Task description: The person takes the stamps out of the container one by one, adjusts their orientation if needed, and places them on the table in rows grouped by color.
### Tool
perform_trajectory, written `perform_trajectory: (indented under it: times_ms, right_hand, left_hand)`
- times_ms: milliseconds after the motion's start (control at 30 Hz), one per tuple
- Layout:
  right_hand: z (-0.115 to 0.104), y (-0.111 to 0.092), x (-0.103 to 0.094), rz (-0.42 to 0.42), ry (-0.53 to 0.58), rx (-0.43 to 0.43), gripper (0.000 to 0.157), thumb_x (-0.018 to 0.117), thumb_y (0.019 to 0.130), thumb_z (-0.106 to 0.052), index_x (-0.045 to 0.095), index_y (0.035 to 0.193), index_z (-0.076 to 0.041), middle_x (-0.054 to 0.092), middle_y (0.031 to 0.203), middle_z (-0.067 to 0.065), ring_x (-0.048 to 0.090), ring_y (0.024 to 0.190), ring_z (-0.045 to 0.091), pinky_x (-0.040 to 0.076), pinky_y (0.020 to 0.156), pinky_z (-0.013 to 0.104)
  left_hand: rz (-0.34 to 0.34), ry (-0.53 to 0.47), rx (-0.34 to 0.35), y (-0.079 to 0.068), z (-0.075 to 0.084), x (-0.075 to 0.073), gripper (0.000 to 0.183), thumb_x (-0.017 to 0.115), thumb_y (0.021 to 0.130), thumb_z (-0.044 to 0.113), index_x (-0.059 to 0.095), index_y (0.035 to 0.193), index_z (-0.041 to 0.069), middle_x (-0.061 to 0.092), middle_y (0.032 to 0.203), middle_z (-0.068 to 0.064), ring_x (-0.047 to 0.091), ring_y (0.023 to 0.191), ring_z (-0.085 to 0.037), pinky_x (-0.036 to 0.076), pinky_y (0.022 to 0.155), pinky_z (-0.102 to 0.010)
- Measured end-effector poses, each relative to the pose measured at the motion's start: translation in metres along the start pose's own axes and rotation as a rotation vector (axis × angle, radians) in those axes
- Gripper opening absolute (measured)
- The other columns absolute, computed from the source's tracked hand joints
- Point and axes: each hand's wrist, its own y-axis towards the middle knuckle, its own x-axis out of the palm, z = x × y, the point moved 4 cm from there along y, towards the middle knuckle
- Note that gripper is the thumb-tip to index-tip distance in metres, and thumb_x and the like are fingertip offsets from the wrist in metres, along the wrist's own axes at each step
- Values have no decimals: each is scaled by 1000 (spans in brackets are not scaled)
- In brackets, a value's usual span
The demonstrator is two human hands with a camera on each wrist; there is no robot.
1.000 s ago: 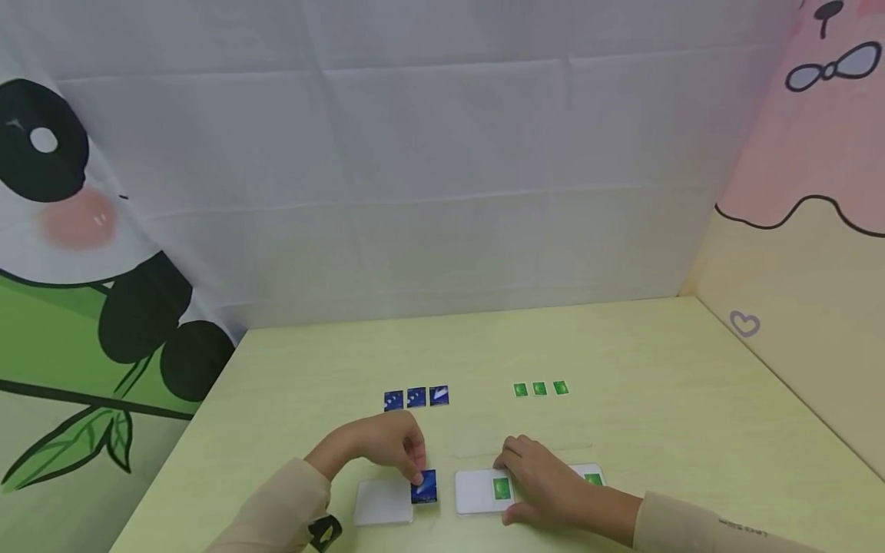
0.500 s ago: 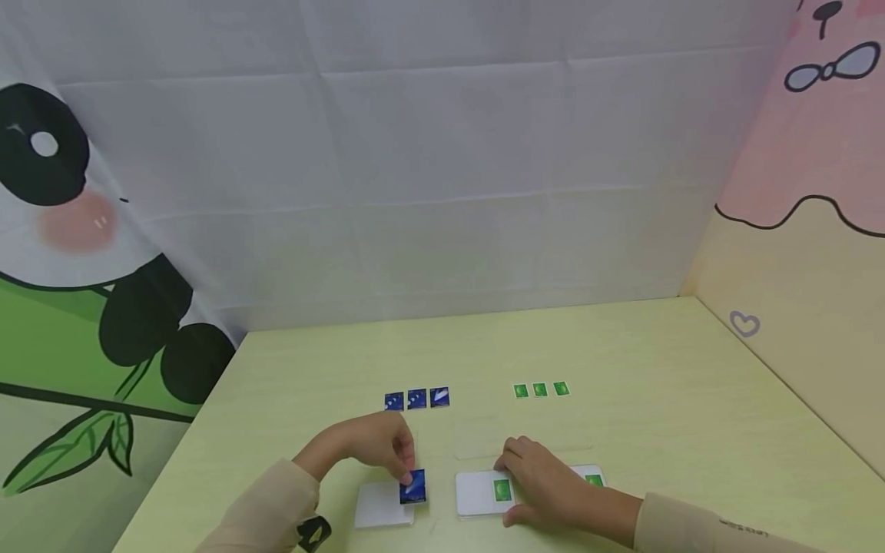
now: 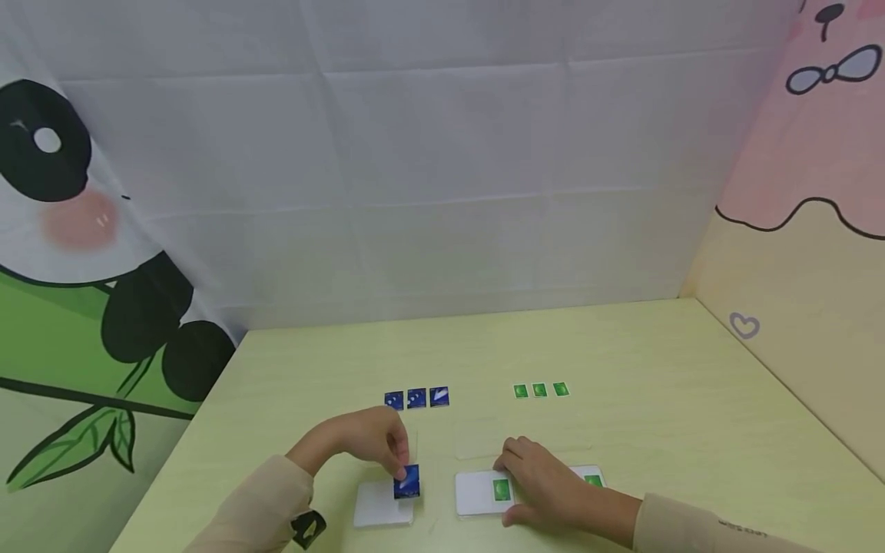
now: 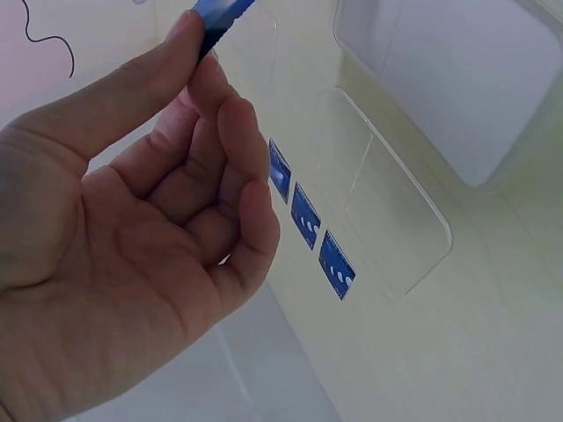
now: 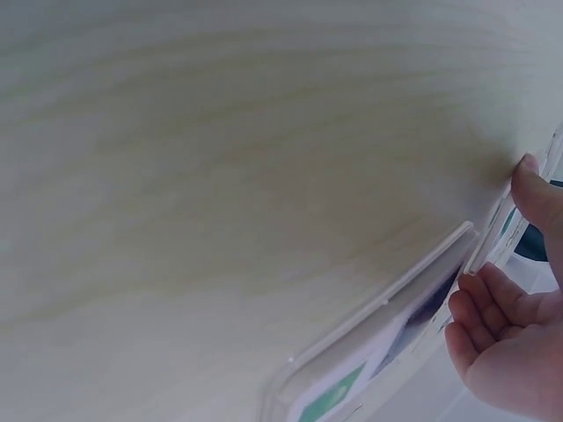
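Note:
My left hand (image 3: 376, 442) pinches a small blue picture card (image 3: 406, 482) between thumb and fingertips. The card overlaps the right end of a white, round-cornered card (image 3: 376, 508) in the head view. In the left wrist view, the blue card (image 4: 218, 19) sits at the top, partly cut off, with the other fingers loosely curled below it. My right hand (image 3: 542, 480) spans another white card (image 3: 473, 495), its thumb at the near edge and its fingers at the far edge. A small green card (image 3: 501, 489) lies on that one, left of the hand.
Behind the left hand runs a row of small blue cards (image 3: 416, 398). Small green cards (image 3: 540, 390) line up farther right. A clear plastic sheet (image 4: 378, 193) lies beside the blue row. Another green card (image 3: 592, 480) shows past the right hand. A white cloth (image 3: 442, 192) hangs behind the table.
My left hand has moved left with the blue card, from the white card's right edge to over its right end, rising slightly at the last. The right hand has stayed in place.

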Motion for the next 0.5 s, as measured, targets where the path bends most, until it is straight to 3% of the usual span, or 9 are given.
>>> perform_trajectory:
  times_ms: [500]
  right_hand:
    - [3, 2, 4, -25, 3, 25, 59, 76, 73, -52, 62, 112, -11, 56, 105, -6, 45, 92, 5, 45, 84, 23]
  left_hand:
    - [1, 0, 26, -1, -1, -4, 11, 78, 77, 10, 69, 72, 11, 63, 70, 3, 51, 67, -11, 42, 62, -26]
